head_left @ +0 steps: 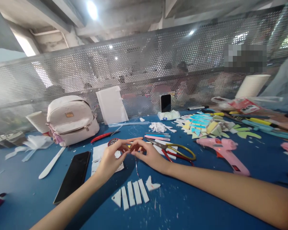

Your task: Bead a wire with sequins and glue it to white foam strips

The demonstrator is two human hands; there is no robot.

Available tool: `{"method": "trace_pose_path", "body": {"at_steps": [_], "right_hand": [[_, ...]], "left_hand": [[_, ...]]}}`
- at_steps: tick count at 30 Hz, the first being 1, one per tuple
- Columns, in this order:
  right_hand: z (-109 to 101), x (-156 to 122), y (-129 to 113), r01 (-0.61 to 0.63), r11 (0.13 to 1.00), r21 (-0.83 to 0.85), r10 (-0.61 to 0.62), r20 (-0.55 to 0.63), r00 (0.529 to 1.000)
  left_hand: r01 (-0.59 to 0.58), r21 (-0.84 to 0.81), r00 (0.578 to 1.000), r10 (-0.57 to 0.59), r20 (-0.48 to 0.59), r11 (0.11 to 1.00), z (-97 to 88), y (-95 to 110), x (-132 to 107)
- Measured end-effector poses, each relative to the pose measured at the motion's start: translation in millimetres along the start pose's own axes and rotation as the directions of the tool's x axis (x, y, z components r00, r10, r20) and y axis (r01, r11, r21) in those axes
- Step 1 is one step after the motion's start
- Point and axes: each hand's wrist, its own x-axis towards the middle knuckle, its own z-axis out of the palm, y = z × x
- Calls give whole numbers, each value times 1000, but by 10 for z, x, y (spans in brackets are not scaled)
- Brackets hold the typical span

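Note:
My left hand and my right hand meet over the blue table, fingertips pinched together on a thin wire that hangs down between them. Just beyond the fingers lies a small round glittery item. Several white foam strips and a small white cut-out lie on the table below my hands. Yellow-handled scissors rest right of my right hand. A white sheet lies under my left hand.
A black phone and white spatula lie at left, a beige backpack behind them. A pink glue gun lies at right beside a pile of coloured foam pieces. Perforated metal screen bounds the table.

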Motion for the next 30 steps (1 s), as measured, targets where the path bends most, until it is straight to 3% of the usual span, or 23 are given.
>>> {"method": "trace_pose_path", "body": {"at_steps": [7, 15, 24, 30], "right_hand": [[9, 14, 35, -19, 1000, -23, 18, -42, 999], [12, 13, -2, -23, 999, -38, 21, -65, 998], [18, 26, 36, -17, 999, -39, 15, -45, 999], [10, 21, 36, 0, 999, -46, -3, -54, 999]], "left_hand": [[-52, 66, 999, 52, 7, 996, -18, -11, 7], [-50, 132, 998, 53, -19, 990, -254, -53, 105], [-115, 133, 988, 99, 122, 984, -424, 1, 151], [-68, 152, 967, 27, 254, 986, -626, -122, 214]]}}
